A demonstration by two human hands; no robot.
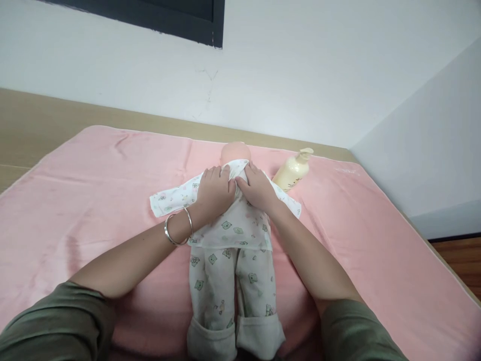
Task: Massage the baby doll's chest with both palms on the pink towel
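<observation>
Baby doll (235, 151), so judged from its smooth, rounded head, lying in the middle of the bed-like surface, head at the far side and legs toward the person. It wears a bear-print wrap-front baby shirt (240, 228), the two sleeves spread to left and right, above matching baby trousers (220, 276) with deep turned-up cuffs (211, 342) at the near end. The left hand (216, 191) lies over the left of the chest, fingers pointing far; the right hand (260, 188) lies over the right, its fingertips at the neckline. Neither hand is clenched; whether either pinches the cloth cannot be told. The step in hand appears to be settling the shirt front at the collar; the thin, loose cloth, by judgement, calls for light fingertips and even pressure from both sides.

Just beside the right sleeve, a cream pump bottle (290, 174), its nozzle toward the far right. Two silver bangles (166, 231) encircle the left wrist. Beneath all, a pink sheet (376, 250), lightly creased, over a pale wooden board (30, 120) exposed at the far and left edges. Beyond, a white wall (300, 75) with a dark frame (169, 20) at far left; at the right edge, reddish-brown wood (460, 260)
</observation>
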